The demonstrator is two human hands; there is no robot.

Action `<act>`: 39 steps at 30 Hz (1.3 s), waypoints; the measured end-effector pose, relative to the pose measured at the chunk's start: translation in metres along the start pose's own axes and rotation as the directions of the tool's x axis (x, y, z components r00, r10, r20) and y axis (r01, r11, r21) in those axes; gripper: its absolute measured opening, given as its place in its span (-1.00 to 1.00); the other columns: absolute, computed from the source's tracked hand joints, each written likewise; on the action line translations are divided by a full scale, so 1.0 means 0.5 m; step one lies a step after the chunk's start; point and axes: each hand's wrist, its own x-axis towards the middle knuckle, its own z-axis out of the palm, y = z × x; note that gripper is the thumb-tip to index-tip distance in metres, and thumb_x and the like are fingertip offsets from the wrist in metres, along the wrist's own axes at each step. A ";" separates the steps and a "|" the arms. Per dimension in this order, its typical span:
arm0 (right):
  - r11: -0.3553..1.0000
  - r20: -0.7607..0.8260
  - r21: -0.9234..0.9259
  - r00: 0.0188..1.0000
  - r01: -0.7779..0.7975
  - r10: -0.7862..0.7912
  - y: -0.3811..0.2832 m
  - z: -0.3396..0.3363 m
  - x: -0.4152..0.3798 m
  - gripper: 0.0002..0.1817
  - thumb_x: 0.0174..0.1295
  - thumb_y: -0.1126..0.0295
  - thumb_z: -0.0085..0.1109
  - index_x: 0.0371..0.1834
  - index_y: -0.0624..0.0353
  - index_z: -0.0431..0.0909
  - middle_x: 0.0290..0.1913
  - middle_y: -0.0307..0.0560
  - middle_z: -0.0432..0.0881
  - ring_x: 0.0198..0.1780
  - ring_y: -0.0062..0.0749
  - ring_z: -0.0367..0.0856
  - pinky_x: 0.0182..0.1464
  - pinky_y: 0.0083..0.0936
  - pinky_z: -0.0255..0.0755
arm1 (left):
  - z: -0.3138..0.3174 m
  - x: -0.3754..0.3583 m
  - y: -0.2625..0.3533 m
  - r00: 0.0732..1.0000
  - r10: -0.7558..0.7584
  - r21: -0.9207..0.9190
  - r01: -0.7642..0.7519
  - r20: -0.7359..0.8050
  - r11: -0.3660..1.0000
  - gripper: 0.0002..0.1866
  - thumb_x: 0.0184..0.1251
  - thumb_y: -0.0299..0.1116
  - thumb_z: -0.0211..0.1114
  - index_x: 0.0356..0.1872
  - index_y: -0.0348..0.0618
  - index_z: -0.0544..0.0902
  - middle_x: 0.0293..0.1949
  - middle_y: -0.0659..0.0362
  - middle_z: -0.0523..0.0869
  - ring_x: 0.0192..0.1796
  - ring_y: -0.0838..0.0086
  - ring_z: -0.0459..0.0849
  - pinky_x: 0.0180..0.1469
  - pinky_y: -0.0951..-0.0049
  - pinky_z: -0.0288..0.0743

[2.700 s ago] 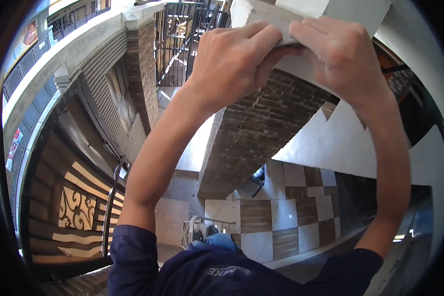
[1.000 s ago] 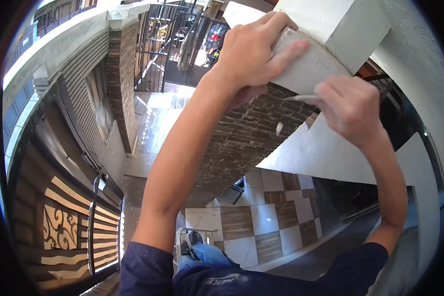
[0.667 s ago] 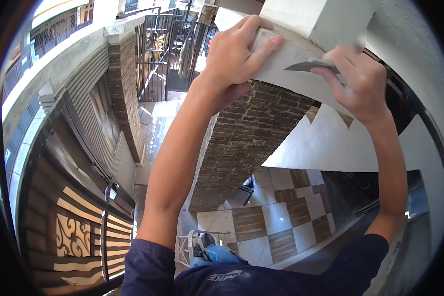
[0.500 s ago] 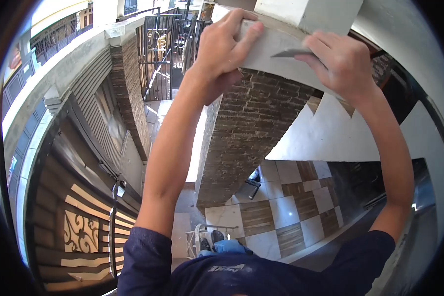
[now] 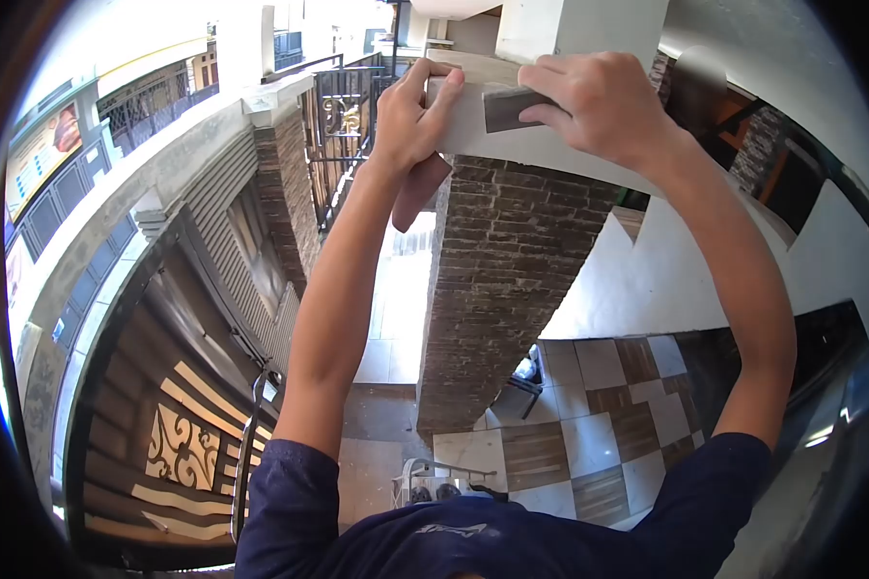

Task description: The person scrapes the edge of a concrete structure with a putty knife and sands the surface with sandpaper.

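Observation:
My right hand pinches a thin, flat grey rectangular piece between thumb and fingers. The piece lies flat against the pale front face of a ledge atop a stone-clad pillar. To its left, my left hand is at the ledge's corner, index finger bent and thumb raised against the pale face. A reddish-brown flat piece sticks out below my left palm, seemingly held by the lower fingers, which are hidden.
A square white column rises from the ledge. Far below are a checkered tile floor and my feet on a metal stand. At lower left is a brown gate with gold ornaments. A person's blurred head shows at the right.
The right hand has moved left along the ledge, and the grey piece has turned from edge-on to flat. The brown piece under the left hand shows more. The camera view has shifted.

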 end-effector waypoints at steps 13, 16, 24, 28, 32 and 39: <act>0.996 0.028 0.078 0.999 0.042 -0.045 -0.039 0.055 0.023 -0.78 0.19 0.21 0.32 -0.20 0.03 0.61 -0.42 -0.08 0.69 -0.39 -0.17 0.75 -0.35 -0.29 0.61 | 0.000 0.010 -0.043 0.996 0.084 -0.092 -0.084 -0.006 0.992 -0.67 0.49 -0.08 0.21 -0.16 -0.18 0.68 -0.59 0.03 0.68 -0.64 0.46 0.60 -0.54 0.39 0.41; 0.996 -0.079 0.090 0.997 -0.002 0.009 -0.030 0.056 0.021 -0.77 0.18 0.20 0.33 -0.18 0.03 0.59 -0.42 -0.10 0.67 -0.40 -0.15 0.73 -0.37 -0.26 0.60 | 0.001 0.007 -0.044 0.995 0.099 -0.114 -0.100 -0.011 0.988 -0.66 0.48 -0.07 0.24 -0.16 -0.17 0.68 -0.64 0.07 0.66 -0.67 0.53 0.56 -0.56 0.42 0.37; 0.996 -0.044 0.088 0.999 -0.010 0.014 -0.047 0.057 0.023 -0.76 0.16 0.20 0.37 -0.21 0.05 0.59 -0.39 -0.13 0.68 -0.37 -0.17 0.74 -0.35 -0.26 0.59 | -0.012 0.009 -0.036 0.998 -0.014 -0.139 0.024 0.068 0.990 -0.62 0.44 0.00 0.27 -0.11 -0.15 0.69 -0.56 0.00 0.74 -0.52 0.43 0.75 -0.43 0.39 0.55; 0.995 0.062 0.095 0.998 -0.026 0.020 -0.049 0.090 0.001 -0.76 0.17 0.20 0.37 -0.20 0.04 0.60 -0.38 -0.13 0.69 -0.35 -0.16 0.74 -0.35 -0.27 0.58 | -0.001 0.009 -0.048 0.999 0.032 -0.162 -0.029 0.016 0.986 -0.61 0.44 0.03 0.26 -0.10 -0.12 0.70 -0.53 -0.01 0.75 -0.50 0.38 0.75 -0.39 0.37 0.58; 0.991 0.196 0.131 0.981 -0.021 -0.005 -0.069 0.118 -0.025 -0.75 0.13 0.21 0.42 -0.24 0.06 0.61 -0.37 -0.10 0.70 -0.37 -0.13 0.71 -0.36 -0.29 0.54 | -0.007 0.013 -0.050 0.998 0.055 -0.068 -0.053 0.032 0.996 -0.62 0.44 0.03 0.25 -0.10 -0.10 0.69 -0.53 0.02 0.75 -0.52 0.38 0.72 -0.36 0.33 0.60; 0.993 -0.049 0.110 0.998 0.032 -0.027 -0.028 0.071 0.015 -0.75 0.12 0.21 0.40 -0.23 0.02 0.57 -0.35 -0.17 0.68 -0.37 -0.18 0.71 -0.36 -0.31 0.54 | -0.017 0.005 -0.029 0.993 -0.031 -0.056 0.037 0.110 0.998 -0.67 0.54 -0.07 0.16 0.03 -0.06 0.70 -0.31 0.12 0.79 -0.31 0.53 0.75 -0.27 0.49 0.62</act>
